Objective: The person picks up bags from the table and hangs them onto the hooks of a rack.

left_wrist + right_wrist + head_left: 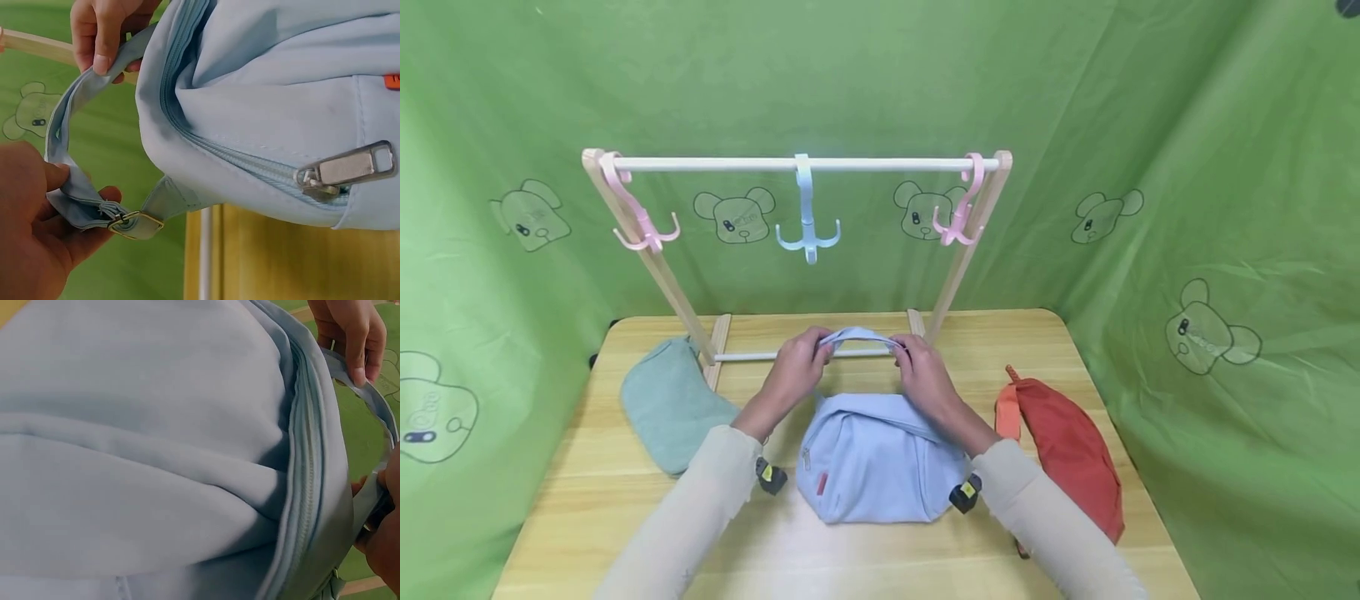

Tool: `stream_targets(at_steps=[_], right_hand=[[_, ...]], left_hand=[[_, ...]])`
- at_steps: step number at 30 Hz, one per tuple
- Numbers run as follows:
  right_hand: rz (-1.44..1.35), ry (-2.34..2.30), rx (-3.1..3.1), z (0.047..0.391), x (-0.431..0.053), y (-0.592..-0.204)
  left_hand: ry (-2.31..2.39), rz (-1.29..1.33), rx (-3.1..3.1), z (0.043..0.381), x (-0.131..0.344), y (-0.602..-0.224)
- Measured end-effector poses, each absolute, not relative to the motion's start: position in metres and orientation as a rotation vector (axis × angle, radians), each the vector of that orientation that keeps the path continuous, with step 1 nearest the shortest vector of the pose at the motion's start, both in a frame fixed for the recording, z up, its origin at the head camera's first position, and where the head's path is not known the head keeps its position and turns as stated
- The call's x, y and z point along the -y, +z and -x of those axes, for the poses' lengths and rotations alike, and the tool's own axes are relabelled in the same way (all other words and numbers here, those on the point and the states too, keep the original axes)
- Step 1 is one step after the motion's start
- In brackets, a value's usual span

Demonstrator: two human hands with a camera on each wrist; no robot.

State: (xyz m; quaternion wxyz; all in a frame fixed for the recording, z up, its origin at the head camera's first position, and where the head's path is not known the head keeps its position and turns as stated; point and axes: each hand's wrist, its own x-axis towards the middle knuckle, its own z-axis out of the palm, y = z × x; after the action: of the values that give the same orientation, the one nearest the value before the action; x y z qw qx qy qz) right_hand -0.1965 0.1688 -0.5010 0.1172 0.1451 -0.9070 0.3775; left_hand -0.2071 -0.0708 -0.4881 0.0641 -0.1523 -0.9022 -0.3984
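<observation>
A light blue bag (880,467) with a zipper and a small red tag is at the middle of the table, its strap (859,333) raised in an arch above it. At the strap's left side, my left hand (797,367) pinches the band between thumb and fingers. My right hand (923,375) pinches the other side. Close up in the left wrist view, the left hand (31,219) holds the strap beside a metal buckle (134,225). The right wrist view shows the bag's zipper (306,450) and both hands on the strap.
Behind the bag stands a wooden rack with a white top bar (715,164). From it hang a blue hook (808,217) and two pink hooks, left (643,218) and right (961,212). A green bag (670,400) lies left, a red bag (1071,442) right. Green cloth (880,75) surrounds the table.
</observation>
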Motion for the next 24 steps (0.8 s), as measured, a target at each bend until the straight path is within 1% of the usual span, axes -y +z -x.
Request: stream_targets(at_steps=[9, 18, 24], right_hand=[[-0.439, 1.155, 2.577, 0.203, -0.174, -0.486], [-0.418, 1.219, 2.564, 0.207, -0.168, -0.462], [-0.4, 1.239, 2.565, 0.209, -0.165, -0.441]], left_hand=[[-1.168, 0.464, 2.744, 0.201, 0.073, -0.463], [-1.261, 0.412, 2.646, 0.194, 0.075, -0.439], [-1.22, 0.413, 2.637, 0.192, 0.075, -0.422]])
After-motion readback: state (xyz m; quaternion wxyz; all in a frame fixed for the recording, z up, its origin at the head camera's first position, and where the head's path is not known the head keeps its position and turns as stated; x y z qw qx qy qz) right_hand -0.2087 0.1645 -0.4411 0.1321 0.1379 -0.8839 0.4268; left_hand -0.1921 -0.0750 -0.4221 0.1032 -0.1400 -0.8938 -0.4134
